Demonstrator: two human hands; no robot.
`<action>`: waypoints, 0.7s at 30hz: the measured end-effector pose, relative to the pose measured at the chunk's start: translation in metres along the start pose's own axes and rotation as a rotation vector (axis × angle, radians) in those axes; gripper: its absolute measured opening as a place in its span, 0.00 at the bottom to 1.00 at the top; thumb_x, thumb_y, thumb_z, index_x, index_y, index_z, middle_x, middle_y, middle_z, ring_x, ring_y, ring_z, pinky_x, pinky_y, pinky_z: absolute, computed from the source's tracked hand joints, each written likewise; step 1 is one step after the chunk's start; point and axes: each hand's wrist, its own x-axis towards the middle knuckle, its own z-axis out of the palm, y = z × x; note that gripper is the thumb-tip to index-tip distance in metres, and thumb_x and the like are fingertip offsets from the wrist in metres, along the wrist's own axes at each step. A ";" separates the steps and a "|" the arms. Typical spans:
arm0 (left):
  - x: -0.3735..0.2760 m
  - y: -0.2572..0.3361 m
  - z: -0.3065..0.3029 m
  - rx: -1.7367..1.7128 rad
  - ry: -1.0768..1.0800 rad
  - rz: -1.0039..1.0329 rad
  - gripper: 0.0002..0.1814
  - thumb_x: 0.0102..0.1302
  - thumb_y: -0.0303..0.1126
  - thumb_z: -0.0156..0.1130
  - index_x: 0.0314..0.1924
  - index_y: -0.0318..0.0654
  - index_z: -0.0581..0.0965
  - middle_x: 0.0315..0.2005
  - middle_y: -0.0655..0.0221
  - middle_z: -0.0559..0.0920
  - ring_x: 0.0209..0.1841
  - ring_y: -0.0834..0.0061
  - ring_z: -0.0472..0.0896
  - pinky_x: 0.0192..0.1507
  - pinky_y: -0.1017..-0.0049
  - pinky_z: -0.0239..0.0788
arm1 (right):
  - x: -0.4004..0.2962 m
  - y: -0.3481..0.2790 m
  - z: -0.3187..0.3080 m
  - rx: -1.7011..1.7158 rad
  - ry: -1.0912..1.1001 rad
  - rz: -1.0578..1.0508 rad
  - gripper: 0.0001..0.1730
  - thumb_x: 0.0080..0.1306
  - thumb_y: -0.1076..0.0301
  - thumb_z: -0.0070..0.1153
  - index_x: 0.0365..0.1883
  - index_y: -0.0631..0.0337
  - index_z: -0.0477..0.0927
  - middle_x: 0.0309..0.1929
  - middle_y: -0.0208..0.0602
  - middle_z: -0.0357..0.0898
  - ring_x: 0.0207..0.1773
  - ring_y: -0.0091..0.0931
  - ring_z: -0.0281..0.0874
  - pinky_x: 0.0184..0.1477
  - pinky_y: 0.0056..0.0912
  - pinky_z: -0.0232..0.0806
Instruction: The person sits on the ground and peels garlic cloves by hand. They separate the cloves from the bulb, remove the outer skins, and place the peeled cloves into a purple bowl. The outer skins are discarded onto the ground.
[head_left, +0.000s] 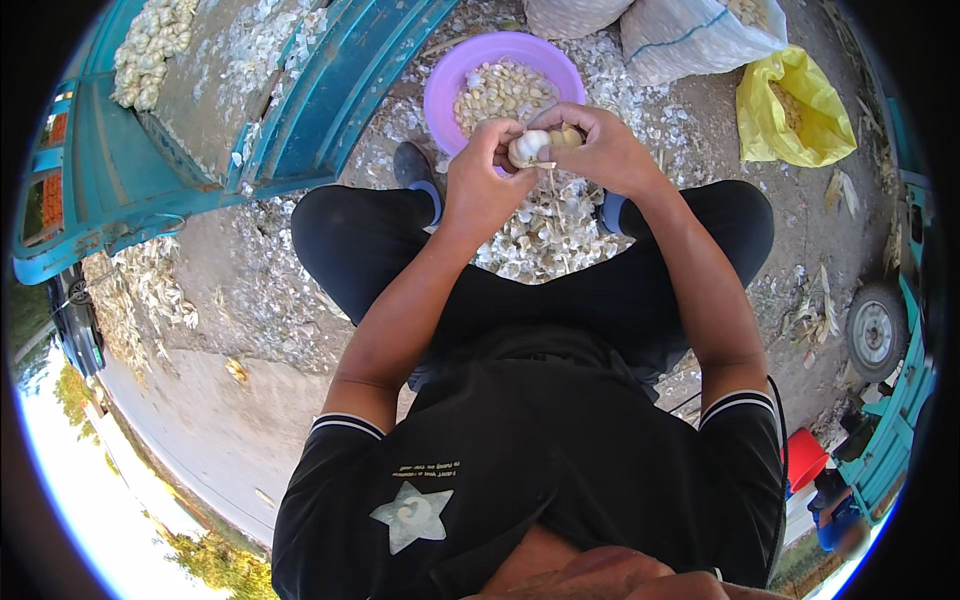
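Observation:
A white garlic bulb is held up between both hands, above the near rim of a purple plastic basin. The fingers and thumb of my left hand wrap its left side. My right hand grips garlic cloves at the bulb's right side; whether they are still joined to it is hard to see. Peeled and loose cloves lie in the basin. Below the hands, between my feet, is a pile of garlic skins and stem pieces.
White woven sacks and a yellow bag of cloves stand at front right. A teal metal truck bed at left carries garlic bulbs. At right are a vehicle wheel, a red bucket and another person.

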 end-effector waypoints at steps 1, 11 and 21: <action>-0.001 0.001 -0.001 -0.006 0.017 0.003 0.29 0.65 0.24 0.86 0.63 0.34 0.82 0.52 0.66 0.90 0.51 0.80 0.89 0.55 0.72 0.85 | 0.001 0.000 0.000 -0.025 -0.001 -0.010 0.15 0.71 0.66 0.75 0.54 0.61 0.91 0.45 0.27 0.89 0.44 0.19 0.83 0.50 0.28 0.77; -0.001 0.001 -0.004 0.057 -0.063 0.061 0.30 0.63 0.25 0.87 0.63 0.37 0.83 0.49 0.65 0.90 0.47 0.77 0.89 0.50 0.71 0.84 | 0.003 0.013 0.009 0.068 0.038 0.149 0.12 0.69 0.67 0.70 0.49 0.60 0.92 0.43 0.26 0.87 0.44 0.18 0.80 0.48 0.30 0.74; -0.001 -0.006 -0.007 -0.613 -0.150 -0.234 0.30 0.80 0.25 0.72 0.77 0.33 0.71 0.60 0.62 0.86 0.60 0.72 0.87 0.60 0.70 0.81 | 0.009 0.023 0.003 0.658 0.036 0.329 0.06 0.77 0.72 0.63 0.50 0.58 0.86 0.35 0.23 0.81 0.32 0.15 0.75 0.32 0.22 0.63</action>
